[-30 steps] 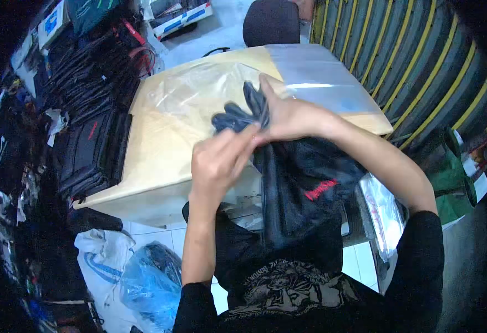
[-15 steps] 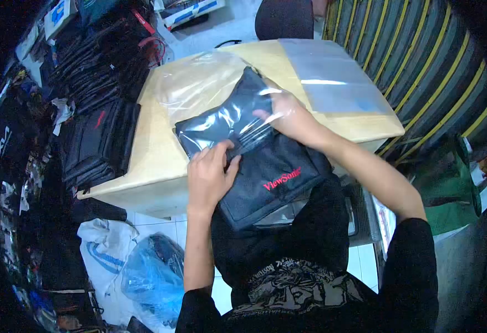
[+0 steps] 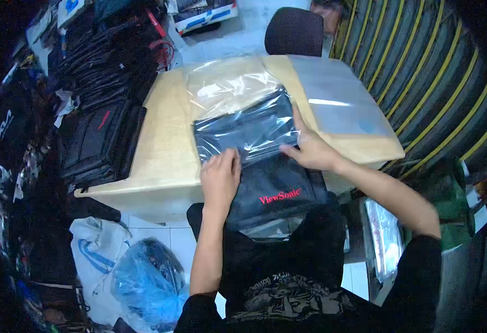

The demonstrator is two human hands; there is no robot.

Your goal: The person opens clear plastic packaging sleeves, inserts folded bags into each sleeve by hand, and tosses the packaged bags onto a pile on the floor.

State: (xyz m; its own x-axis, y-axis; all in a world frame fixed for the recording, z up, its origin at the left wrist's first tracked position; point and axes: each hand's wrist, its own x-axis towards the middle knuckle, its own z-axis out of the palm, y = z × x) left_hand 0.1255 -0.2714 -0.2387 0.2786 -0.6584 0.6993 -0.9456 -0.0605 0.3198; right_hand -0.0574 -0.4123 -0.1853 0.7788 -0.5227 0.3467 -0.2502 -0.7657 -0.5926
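A black laptop bag with red "ViewSonic" lettering lies partly inside a clear plastic bag, half on the table edge and half over my lap. Its far part is under the shiny film; the lettered near part is out of it. My left hand is closed at the left side of the plastic bag's mouth, fingertips on the film. On the right side, my right hand grips the covered edge, thumb on top and the other fingers mostly hidden behind it.
Flat clear plastic sheets lie on the right of the wooden table. Stacked black bags stand at the left. A dark chair is beyond, a blue plastic bag on the floor, striped rolls at the right.
The plastic-covered end of the laptop bag has straightened and lies flatter. My right hand has moved from on top of the film down to its right edge. The view has shifted slightly.
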